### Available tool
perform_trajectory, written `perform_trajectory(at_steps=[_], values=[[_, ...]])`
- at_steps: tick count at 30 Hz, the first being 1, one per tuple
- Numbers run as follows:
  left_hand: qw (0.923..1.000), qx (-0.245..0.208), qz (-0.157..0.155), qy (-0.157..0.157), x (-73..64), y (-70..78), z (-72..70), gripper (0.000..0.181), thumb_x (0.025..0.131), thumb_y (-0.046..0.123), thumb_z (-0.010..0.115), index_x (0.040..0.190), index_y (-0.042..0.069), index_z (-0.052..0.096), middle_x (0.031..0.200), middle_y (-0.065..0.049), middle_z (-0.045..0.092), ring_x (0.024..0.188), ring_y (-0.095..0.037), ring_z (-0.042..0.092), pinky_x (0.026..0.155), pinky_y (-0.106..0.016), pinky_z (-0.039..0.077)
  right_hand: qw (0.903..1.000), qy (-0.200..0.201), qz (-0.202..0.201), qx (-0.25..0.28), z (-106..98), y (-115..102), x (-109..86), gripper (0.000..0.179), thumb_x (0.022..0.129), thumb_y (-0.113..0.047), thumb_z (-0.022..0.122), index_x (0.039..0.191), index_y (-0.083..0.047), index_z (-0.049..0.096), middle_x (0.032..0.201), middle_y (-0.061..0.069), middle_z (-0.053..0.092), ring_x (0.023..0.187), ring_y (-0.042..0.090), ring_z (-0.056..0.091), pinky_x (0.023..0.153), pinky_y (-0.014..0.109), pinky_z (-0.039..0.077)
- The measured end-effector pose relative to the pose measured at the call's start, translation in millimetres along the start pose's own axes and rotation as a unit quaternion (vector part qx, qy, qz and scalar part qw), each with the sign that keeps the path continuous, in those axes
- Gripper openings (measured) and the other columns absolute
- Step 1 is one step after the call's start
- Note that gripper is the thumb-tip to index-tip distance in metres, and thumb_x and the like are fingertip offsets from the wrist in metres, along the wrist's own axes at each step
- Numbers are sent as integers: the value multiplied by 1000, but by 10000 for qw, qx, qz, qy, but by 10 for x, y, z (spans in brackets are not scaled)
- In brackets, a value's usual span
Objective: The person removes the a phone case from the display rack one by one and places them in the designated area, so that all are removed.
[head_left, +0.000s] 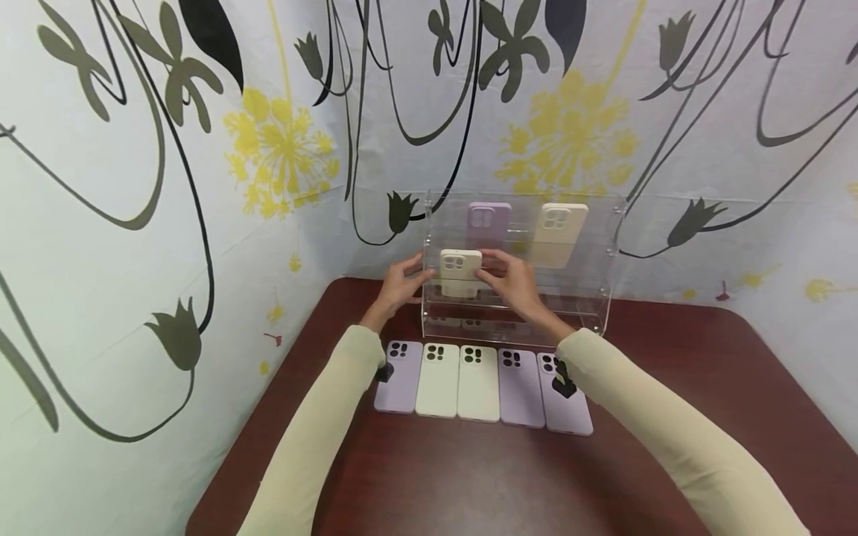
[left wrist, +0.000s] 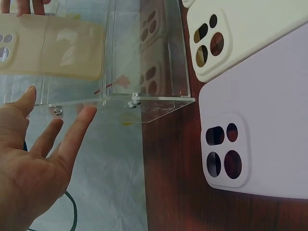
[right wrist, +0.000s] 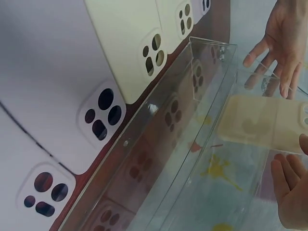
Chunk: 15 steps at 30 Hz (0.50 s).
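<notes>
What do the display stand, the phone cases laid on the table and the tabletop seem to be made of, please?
Display stand: probably clear, glossy acrylic, since things behind show through and its edges catch light; glass can't be ruled out.
Phone cases: matte silicone or soft plastic, judging by their smooth, solid colour.
Tabletop: wood or wood-look laminate, reddish brown with a soft sheen.

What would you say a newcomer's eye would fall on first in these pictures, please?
Probably the bold floral backdrop, rising behind the dark red table. Next comes the clear stand near the table's back edge, with the left hand at its left side and the right hand at a cream case. The row of five lavender and cream cases lies just in front.
</notes>
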<state>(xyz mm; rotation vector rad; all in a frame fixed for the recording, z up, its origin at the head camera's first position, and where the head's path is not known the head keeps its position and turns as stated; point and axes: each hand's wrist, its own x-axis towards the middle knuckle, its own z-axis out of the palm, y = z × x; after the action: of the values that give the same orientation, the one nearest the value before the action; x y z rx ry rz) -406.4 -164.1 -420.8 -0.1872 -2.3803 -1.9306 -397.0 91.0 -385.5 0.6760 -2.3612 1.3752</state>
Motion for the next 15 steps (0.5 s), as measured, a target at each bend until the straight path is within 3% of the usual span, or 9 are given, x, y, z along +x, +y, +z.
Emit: perform_trajectory(at_steps=[15], values=[[10000,-49,-26,-36,5,10,-11,63,102,26,71,159,25,45,155,-16,51,131,-36,60,87,-58,63,9997,65,36,-238,40,-28,57,34,93,-6,79,126,0,72,111,21,75,100,36,76,88,45,65]])
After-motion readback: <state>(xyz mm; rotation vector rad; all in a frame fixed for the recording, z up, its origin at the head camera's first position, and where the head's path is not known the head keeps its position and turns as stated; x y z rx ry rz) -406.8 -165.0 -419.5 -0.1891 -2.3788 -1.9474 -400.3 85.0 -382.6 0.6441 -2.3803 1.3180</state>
